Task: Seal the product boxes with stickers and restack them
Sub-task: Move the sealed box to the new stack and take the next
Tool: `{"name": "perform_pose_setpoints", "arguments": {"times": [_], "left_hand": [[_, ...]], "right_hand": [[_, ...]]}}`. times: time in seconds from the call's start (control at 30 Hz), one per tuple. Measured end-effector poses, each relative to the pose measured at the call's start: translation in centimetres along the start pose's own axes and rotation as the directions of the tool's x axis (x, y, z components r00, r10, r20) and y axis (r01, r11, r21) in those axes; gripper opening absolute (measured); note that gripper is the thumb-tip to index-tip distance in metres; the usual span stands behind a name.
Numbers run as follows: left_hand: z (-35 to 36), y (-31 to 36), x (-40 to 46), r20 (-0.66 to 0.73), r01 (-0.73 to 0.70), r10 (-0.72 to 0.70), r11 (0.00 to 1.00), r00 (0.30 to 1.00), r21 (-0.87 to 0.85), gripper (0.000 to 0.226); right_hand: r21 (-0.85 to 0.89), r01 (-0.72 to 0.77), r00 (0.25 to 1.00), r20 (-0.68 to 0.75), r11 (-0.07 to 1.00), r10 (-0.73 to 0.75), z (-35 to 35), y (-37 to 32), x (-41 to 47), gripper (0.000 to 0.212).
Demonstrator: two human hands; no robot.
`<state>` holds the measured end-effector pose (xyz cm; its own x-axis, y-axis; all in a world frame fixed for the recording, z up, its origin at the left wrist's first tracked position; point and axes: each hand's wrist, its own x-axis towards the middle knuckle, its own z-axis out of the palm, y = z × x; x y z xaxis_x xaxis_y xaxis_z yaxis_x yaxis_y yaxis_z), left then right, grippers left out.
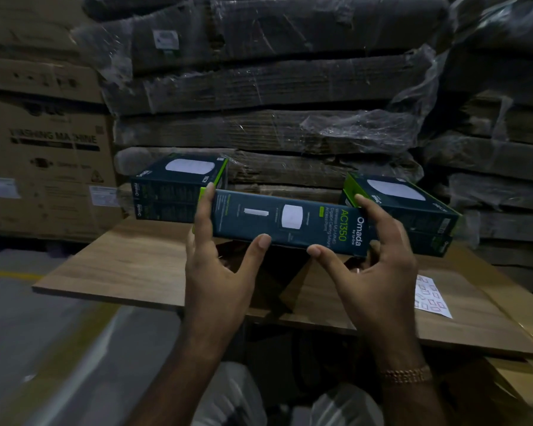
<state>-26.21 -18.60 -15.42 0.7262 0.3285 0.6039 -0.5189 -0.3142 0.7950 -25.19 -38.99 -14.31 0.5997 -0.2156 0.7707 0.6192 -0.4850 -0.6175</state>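
While held edge-up above worktop (pixel 136 272) centre: Omada AC1350 box (pixel 290 221) | left hand (pixel 219 272), right hand (pixel 379 272) pinching its ends, likely exposing flap | sticker sheet (pixel 430 298) at 4 o'clock | stacks at 10, 2.

Five product boxes (pixel 286 222), one sticker sheet (pixel 430 298), two hands (pixel 219 272).
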Motion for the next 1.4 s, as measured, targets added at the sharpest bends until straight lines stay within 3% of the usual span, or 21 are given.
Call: {"name": "perform_pose_setpoints", "arguments": {"times": [0.27,0.8,1.13,1.3,1.4], "left_hand": [[0.1,0.1,1.9,-0.006,-0.026,0.026,0.999,1.0,0.033,0.104],[1.5,0.2,2.4,-0.016,-0.001,0.001,1.0,1.0,0.008,0.109],[1.1,-0.6,1.6,0.012,-0.045,0.045,0.999,0.999,0.013,0.109],[1.2,-1.3,1.4,0.05,0.143,-0.137,0.978,0.989,-0.15,0.127],[1.9,-2.1,0.9,0.019,0.235,-0.235,0.956,0.972,-0.174,0.113]], "right_hand": [[-0.114,0.109,0.992,-0.048,0.988,-0.115,0.9,-0.8,1.6,0.082],[-0.108,0.029,0.994,-0.098,0.994,-0.04,1.1,-1.3,1.8,0.082],[-0.125,0.046,0.998,-0.031,0.991,-0.05,0.8,-0.5,1.5,0.084],[-0.162,0.045,0.993,0.114,0.986,-0.026,0.1,1.0,0.9,0.088],[-0.191,0.052,0.991,0.128,0.98,-0.028,0.4,1.8,0.0,0.084]]}}
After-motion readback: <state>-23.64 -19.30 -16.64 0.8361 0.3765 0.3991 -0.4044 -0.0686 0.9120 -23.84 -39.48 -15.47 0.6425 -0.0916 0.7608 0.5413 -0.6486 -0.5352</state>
